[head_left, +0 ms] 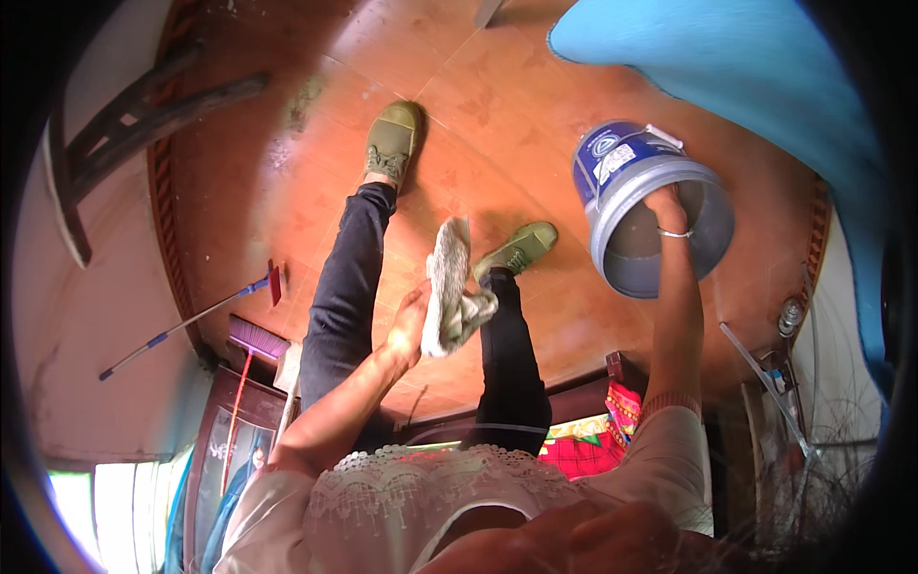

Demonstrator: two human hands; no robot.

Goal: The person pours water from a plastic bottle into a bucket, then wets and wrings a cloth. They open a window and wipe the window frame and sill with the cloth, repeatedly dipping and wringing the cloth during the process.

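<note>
A crumpled, grey-and-white cloth is gripped in my left hand, raised in front of my legs. On the right, my right hand reaches into the mouth of a blue-and-grey plastic bucket, close to its far inner wall. The bucket tips so that its wide opening faces me, and its wire handle with a white grip hangs along the outside. The fingers of the right hand are hidden, and I cannot tell what they touch in there. A light-coloured bracelet circles that wrist.
Orange tiles cover the floor under my green shoes. Blue sheeting spreads at the upper right. A wooden chair stands at the left, near a blue-handled squeegee and a purple broom. Red patterned fabric lies behind me.
</note>
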